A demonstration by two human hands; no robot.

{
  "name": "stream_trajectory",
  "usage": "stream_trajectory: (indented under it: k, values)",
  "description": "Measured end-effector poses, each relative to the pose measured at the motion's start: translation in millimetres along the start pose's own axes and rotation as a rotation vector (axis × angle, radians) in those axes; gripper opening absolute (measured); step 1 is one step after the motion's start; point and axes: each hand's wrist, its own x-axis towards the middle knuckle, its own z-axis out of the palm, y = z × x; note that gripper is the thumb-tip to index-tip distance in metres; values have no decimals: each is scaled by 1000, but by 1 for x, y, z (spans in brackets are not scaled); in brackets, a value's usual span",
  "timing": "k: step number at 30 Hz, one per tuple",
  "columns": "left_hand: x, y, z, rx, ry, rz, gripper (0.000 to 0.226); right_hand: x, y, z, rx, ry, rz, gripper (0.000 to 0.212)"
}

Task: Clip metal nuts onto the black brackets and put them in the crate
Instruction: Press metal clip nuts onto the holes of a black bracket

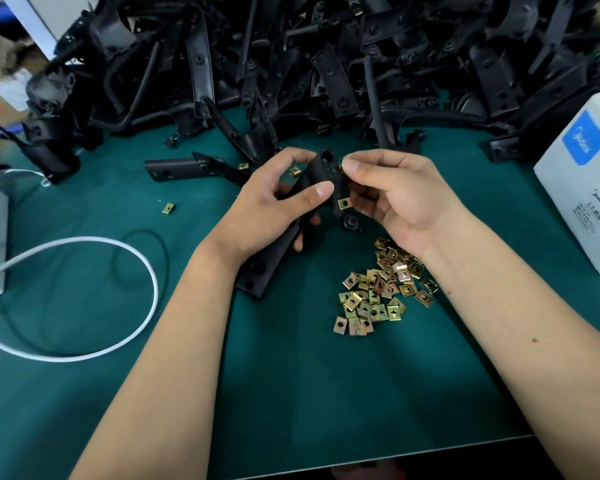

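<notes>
Left hand (274,206): fingers wrapped round the black bracket (291,230), held mid-frame just above the green surface (326,393).
Right hand (395,199): thumb and forefinger pinched together at the bracket's upper edge; whether a nut sits between them, I cannot tell.
Clipped nut (343,203): already on the bracket's lower tab.
Loose nuts (381,289): heaped below the right wrist.
Bracket pile (326,57): across the top of the frame.
White cable (94,299): looped at left.

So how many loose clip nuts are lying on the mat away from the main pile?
3: one nut left of the left hand, one by the lone bracket, one above the left hand. Others may hide under the bracket heap.
</notes>
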Motion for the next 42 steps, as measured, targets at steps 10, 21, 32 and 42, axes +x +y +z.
stream_trajectory:
  k: [10, 21, 32, 42]
  values:
    - [1, -2, 0, 18, 2, 7, 40, 2, 1, 0, 0, 14, 10, 7]
    - [5, -4, 4, 79, 47, 35, 27, 2, 3, 2, -199, 50, -137, 5]
    - [9, -9, 7, 17, 283, -24, 31, 3, 1, -3, -529, -15, -202, 21]
    - [8, -10, 2, -154, 263, 94, 20, 4, 5, -2, -626, 6, -309, 17]
